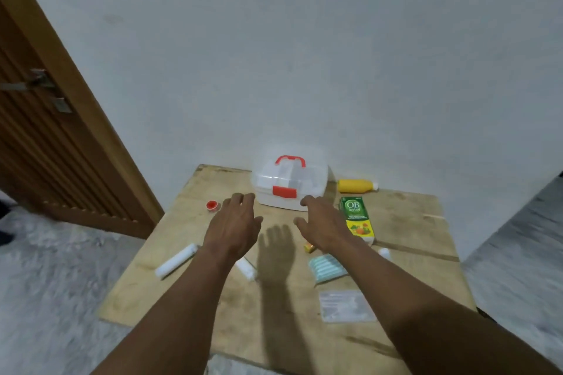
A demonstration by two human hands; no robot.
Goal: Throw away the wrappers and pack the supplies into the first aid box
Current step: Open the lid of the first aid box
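The closed white plastic first aid box with red handle and latch (289, 184) stands at the far edge of the bare wooden desk (405, 222), against the wall. The left hand (236, 222) and right hand (323, 222) hover just before it, fingers relaxed and spread, holding nothing. Around them lie a green-and-yellow carton (357, 219), a yellow bottle (356, 186) and a white roll (176, 260).

In the middle of the frame, the first aid box (289, 189) is white and translucent, with a red handle and a red latch. To its right is a yellow bottle (356, 186) with a white cap. Below that, a carton (356, 219) is green on top with white lettering and yellow lower down with a fruit picture. Left of the box, a small round thing (210, 205) is red. Lower in the frame, a roll (176, 260) and a tube (246, 268) are white, and a ribbed pack (326, 268) is pale teal. The board (213, 298) is pale wood. The door (45, 146) at the left is brown and slatted.
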